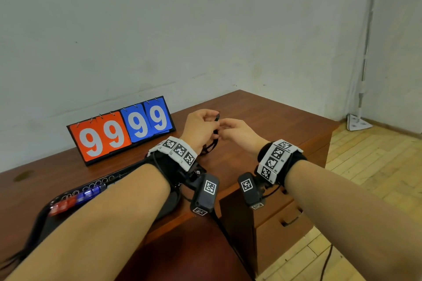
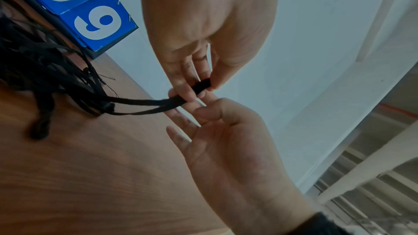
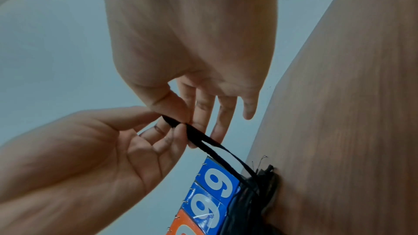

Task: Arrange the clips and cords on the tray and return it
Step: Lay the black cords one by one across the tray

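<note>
A black cord (image 1: pixel 217 118) is stretched between both hands above the wooden desk. My left hand (image 1: pixel 212 121) pinches its looped end (image 2: pixel 201 85) between thumb and fingers. My right hand (image 1: pixel 225 126) pinches the same cord (image 3: pixel 194 131) just beside the left fingertips. Two strands run from the pinch down to a tangled bundle of black cords (image 2: pixel 45 78) on the desk, seen too in the right wrist view (image 3: pixel 260 194). The black tray (image 1: pixel 40 221) lies at the lower left under my left forearm, with red clips (image 1: pixel 60 206) and blue clips (image 1: pixel 91 191) in a row along its far side.
A flip scoreboard (image 1: pixel 121 130) reading 9999 stands at the back of the desk (image 1: pixel 262 112), left of the hands. The desk ends at the right above a drawer (image 1: pixel 285 219). Beyond it is wooden floor and a white stand (image 1: pixel 358 121) in the corner.
</note>
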